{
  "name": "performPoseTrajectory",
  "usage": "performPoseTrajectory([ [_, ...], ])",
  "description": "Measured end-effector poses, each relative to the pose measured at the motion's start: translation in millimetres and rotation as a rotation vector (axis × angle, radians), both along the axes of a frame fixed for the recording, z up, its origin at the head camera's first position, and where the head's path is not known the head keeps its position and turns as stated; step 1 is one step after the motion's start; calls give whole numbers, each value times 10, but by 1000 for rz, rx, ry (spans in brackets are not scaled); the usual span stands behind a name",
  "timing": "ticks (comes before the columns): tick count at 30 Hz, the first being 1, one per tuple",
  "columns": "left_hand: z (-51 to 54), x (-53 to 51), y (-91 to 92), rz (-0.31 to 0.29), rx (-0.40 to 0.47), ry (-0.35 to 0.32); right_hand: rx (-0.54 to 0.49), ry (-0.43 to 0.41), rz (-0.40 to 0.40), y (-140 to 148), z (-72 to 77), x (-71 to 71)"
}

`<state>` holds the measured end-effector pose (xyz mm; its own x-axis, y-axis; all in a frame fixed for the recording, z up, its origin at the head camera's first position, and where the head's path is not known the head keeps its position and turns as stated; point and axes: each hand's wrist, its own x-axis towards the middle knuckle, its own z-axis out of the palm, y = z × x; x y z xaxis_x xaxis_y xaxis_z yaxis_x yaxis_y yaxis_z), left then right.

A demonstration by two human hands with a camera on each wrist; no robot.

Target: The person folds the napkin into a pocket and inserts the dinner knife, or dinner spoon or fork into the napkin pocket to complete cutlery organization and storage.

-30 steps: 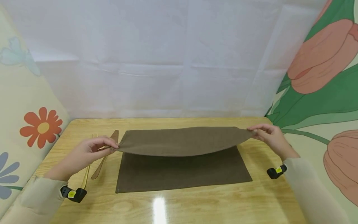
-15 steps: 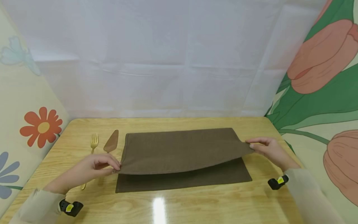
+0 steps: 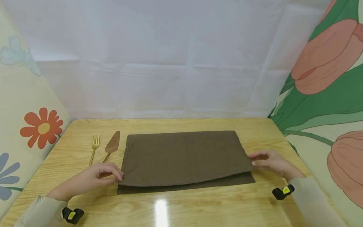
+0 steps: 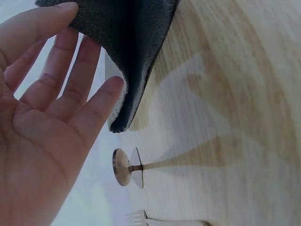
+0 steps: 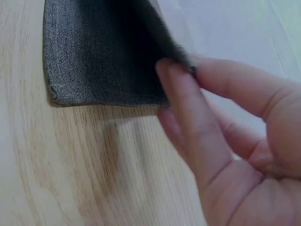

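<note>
A brown cloth napkin (image 3: 184, 157) lies folded on the table, its upper layer coming down toward the near edge over the lower one. My left hand (image 3: 93, 178) pinches the upper layer's near left corner between thumb and fingers. At the near right corner my right hand (image 3: 273, 164) pinches the same layer, still a little raised. A dark strip of the lower layer (image 3: 238, 180) shows beneath. In the right wrist view the cloth (image 5: 94, 56) gapes between its two layers beside my fingertips (image 5: 181, 77).
Left of the napkin lie a gold fork (image 3: 95, 143) and a copper-coloured cake server (image 3: 112, 143), their handles partly hidden by my left hand. The wooden table (image 3: 198, 209) meets a white sheet (image 3: 170, 78) at the back and flowered panels at both sides.
Both hands have come down and toward the near edge, bringing the napkin's upper layer over most of the lower one. More of the fork and cake server shows.
</note>
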<state>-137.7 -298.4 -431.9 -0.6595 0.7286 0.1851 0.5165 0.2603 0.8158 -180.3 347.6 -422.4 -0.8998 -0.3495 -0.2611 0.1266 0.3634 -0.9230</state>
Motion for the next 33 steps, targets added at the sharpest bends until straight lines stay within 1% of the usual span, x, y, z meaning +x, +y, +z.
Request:
performPoseTrajectory([
  [1,-3,6,-1,6,-6,6,-40,-36,6,0,-6,3],
  [3,-8,17,-3,20,-20,12,-77,-83,16,2,-8,13],
  [6,-15,34,-12,44,-39,0,-101,-131,29,5,-10,28],
  [8,-27,41,-16,46,-39,-10,-87,-157,41,8,-13,40],
  [10,-43,43,-16,37,-29,-11,-70,-195,51,3,-15,51],
  [13,-82,40,-5,-8,0,6,-38,-244,80,-10,-18,80],
  [16,-114,47,2,-25,-20,33,-31,-272,100,-28,-16,108],
  [20,-132,58,-1,-12,-87,75,-48,-239,165,-26,-26,124],
  [22,-136,57,3,-13,-107,100,-66,-212,201,-18,-40,127],
  [24,-133,56,8,-19,-117,110,-85,-186,226,-10,-55,133],
  [27,-130,57,8,-30,-122,121,-93,-164,222,-18,-69,152],
  [29,-132,59,2,-39,-119,123,-79,-146,213,-28,-75,167],
  [31,-144,63,3,-48,-119,138,-40,-110,202,-45,-76,185],
  [33,-162,65,9,-57,-122,161,29,-64,189,-69,-73,202],
])
